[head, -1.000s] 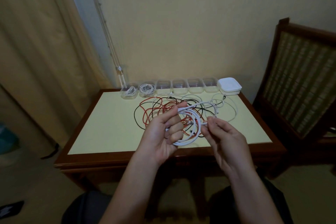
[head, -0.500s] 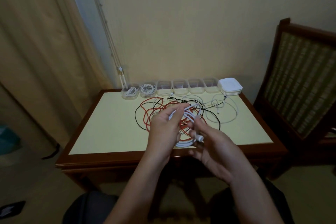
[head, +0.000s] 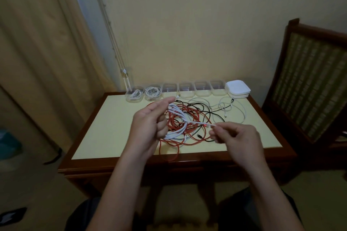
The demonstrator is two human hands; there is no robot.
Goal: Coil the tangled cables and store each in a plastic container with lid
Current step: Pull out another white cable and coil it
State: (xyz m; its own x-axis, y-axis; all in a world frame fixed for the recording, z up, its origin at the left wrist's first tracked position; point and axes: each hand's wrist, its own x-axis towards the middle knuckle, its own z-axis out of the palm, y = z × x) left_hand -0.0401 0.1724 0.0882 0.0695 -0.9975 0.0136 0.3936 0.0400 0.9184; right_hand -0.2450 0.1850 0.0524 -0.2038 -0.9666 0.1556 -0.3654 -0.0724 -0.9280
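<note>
My left hand (head: 148, 127) holds a loose coil of white cable (head: 176, 111) above the table (head: 105, 131), and my right hand (head: 238, 139) pinches its free end. A tangle (head: 195, 113) of red, black and white cables lies beneath. Clear containers (head: 201, 92) line the far edge, the two leftmost holding coiled cables, with stacked white lids (head: 238, 89) at the right end.

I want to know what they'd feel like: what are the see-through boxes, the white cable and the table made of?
The boxes look like clear, glossy plastic: the wall shows through them. The white cable seems smooth, rubbery plastic, since it bends in soft loops. The table has a dark, polished wooden rim; its pale yellow top looks smooth, perhaps laminate.
</note>
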